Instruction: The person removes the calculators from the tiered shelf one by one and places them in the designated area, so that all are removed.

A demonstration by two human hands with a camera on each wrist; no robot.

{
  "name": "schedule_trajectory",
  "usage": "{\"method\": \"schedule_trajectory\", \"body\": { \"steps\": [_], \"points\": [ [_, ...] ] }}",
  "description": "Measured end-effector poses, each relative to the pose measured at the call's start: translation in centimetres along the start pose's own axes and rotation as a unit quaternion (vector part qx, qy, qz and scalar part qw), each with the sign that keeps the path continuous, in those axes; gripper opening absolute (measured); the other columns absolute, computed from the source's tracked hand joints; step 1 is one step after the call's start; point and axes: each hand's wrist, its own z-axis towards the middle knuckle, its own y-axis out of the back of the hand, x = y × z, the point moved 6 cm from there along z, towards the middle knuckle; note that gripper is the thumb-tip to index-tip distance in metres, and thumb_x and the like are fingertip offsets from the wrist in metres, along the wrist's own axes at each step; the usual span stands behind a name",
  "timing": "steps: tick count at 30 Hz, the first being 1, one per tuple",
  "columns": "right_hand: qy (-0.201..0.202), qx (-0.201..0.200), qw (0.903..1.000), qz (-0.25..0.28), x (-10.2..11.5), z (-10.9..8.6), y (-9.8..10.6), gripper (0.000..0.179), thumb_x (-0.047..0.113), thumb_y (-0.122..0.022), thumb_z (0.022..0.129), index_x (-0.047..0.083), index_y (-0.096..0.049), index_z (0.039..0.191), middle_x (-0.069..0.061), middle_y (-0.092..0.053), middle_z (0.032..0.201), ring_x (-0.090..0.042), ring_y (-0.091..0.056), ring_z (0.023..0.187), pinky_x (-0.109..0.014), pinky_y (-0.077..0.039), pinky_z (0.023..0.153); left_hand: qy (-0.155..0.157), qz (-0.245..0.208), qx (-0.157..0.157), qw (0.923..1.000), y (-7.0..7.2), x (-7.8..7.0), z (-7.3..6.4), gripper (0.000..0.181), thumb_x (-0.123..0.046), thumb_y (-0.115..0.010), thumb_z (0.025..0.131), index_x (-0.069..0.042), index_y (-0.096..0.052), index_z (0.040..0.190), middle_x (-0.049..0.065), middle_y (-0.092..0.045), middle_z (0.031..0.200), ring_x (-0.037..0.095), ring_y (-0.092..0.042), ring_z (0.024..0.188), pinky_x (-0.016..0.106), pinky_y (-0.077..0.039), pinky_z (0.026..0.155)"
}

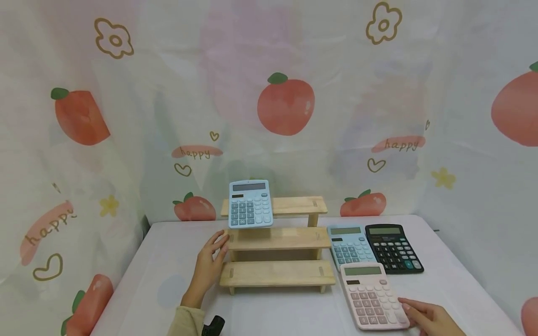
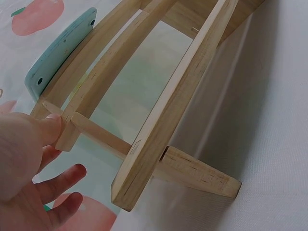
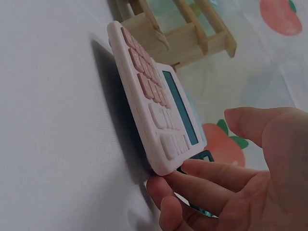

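Note:
A wooden three-step rack [image 1: 277, 273] stands on the table with a blue calculator [image 1: 251, 205] leaning upright on its upper part, at the left. At the left end of the middle shelf [image 2: 67, 137], my left hand [image 1: 210, 261] pinches the wood between thumb and finger; its other fingers [image 2: 65, 185] are spread. My right hand [image 1: 430, 317] touches the right edge of a pink calculator [image 1: 371, 296]. Its fingers [image 3: 211, 185] reach that edge from below, while the thumb [image 3: 250, 120] stands apart. The pink calculator's upper end overlaps a second blue calculator [image 1: 350, 247].
A black calculator [image 1: 394, 249] lies beside the second blue one, right of the rack. White cloth [image 1: 138, 289] covers the table. Fruit-print curtains [image 1: 286, 107] hang behind and at both sides. A small black object [image 1: 215, 325] sits by the left sleeve.

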Motion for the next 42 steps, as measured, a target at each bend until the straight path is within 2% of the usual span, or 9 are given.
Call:
{"method": "schedule_trajectory", "body": {
  "steps": [4,8,13,16,21,25,37,40,42],
  "points": [
    [-0.005,0.001,1.0000,-0.004,-0.1,-0.1,0.0,0.070,0.045,-0.055,0.102,-0.012,-0.048,0.140,0.001,-0.061,0.082,-0.017,-0.050,0.069,-0.025,-0.044,0.058,0.003,-0.001,0.005,1.0000,-0.1,0.2,-0.1,0.034,-0.013,-0.060,0.101,0.004,-0.065,0.130,0.024,-0.055,0.146,0.048,-0.052,0.135,0.066,-0.050,0.095],
    [-0.002,-0.001,0.9999,-0.010,-0.4,-0.3,0.1,0.081,0.057,-0.057,0.097,-0.012,-0.050,0.139,-0.001,-0.062,0.084,-0.017,-0.051,0.074,-0.025,-0.044,0.060,0.004,0.004,0.006,1.0000,-0.2,0.4,-0.2,0.033,-0.013,-0.060,0.101,0.003,-0.066,0.130,0.022,-0.055,0.146,0.047,-0.052,0.135,0.065,-0.051,0.094],
    [0.015,-0.017,0.9996,-0.017,-0.7,-0.1,0.9,0.082,0.058,-0.060,0.096,-0.009,-0.050,0.141,-0.013,-0.074,0.106,-0.015,-0.057,0.079,-0.025,-0.047,0.061,0.007,0.003,0.005,1.0000,-0.2,0.3,-0.4,0.033,-0.012,-0.061,0.101,0.003,-0.066,0.130,0.021,-0.056,0.146,0.046,-0.052,0.135,0.064,-0.051,0.094],
    [0.033,-0.014,0.9990,-0.025,-0.4,0.2,1.4,0.075,0.051,-0.057,0.100,-0.010,-0.048,0.142,-0.021,-0.072,0.119,-0.016,-0.060,0.084,-0.026,-0.051,0.065,0.011,0.000,0.006,0.9999,-0.2,0.3,-0.4,0.033,-0.012,-0.061,0.100,0.003,-0.066,0.130,0.021,-0.056,0.147,0.046,-0.052,0.135,0.065,-0.051,0.095],
    [0.065,0.000,0.9978,-0.016,1.2,0.5,2.2,0.064,0.040,-0.050,0.106,-0.011,-0.045,0.145,-0.025,-0.068,0.127,-0.016,-0.066,0.092,-0.030,-0.057,0.074,0.009,-0.004,0.007,0.9999,0.0,0.1,-0.3,0.033,-0.010,-0.061,0.100,0.004,-0.066,0.130,0.023,-0.055,0.146,0.047,-0.052,0.135,0.065,-0.051,0.094],
    [0.101,0.005,0.9947,-0.018,2.9,0.5,2.7,0.057,0.032,-0.045,0.109,-0.012,-0.042,0.146,-0.026,-0.066,0.129,-0.009,-0.067,0.091,-0.028,-0.058,0.074,0.013,-0.002,0.010,0.9999,0.1,0.3,-0.2,0.034,-0.011,-0.060,0.101,0.004,-0.065,0.131,0.023,-0.054,0.147,0.046,-0.052,0.135,0.064,-0.051,0.094],
    [0.159,-0.016,0.9871,0.001,7.1,0.1,3.0,0.062,0.040,-0.043,0.109,-0.009,-0.041,0.148,-0.025,-0.063,0.136,-0.004,-0.068,0.094,-0.026,-0.059,0.078,0.024,-0.002,0.015,0.9996,-0.1,0.2,0.0,0.035,-0.012,-0.059,0.101,0.003,-0.064,0.132,0.022,-0.053,0.148,0.046,-0.050,0.137,0.062,-0.051,0.094],
    [0.186,-0.014,0.9824,0.016,8.1,-0.1,2.6,0.059,0.038,-0.044,0.109,-0.008,-0.043,0.147,-0.021,-0.067,0.133,-0.003,-0.068,0.094,-0.026,-0.059,0.078,0.026,-0.003,0.016,0.9995,-0.1,0.2,0.0,0.035,-0.013,-0.059,0.102,0.003,-0.064,0.133,0.023,-0.053,0.149,0.046,-0.050,0.137,0.063,-0.051,0.095],
    [0.208,-0.011,0.9776,0.028,8.8,-0.2,2.4,0.057,0.035,-0.044,0.109,-0.007,-0.045,0.147,-0.012,-0.071,0.128,-0.002,-0.068,0.094,-0.026,-0.059,0.078,0.026,-0.003,0.017,0.9995,-0.1,0.3,0.0,0.035,-0.013,-0.059,0.102,0.003,-0.064,0.133,0.024,-0.052,0.149,0.046,-0.050,0.138,0.063,-0.051,0.095]
  ]
}}
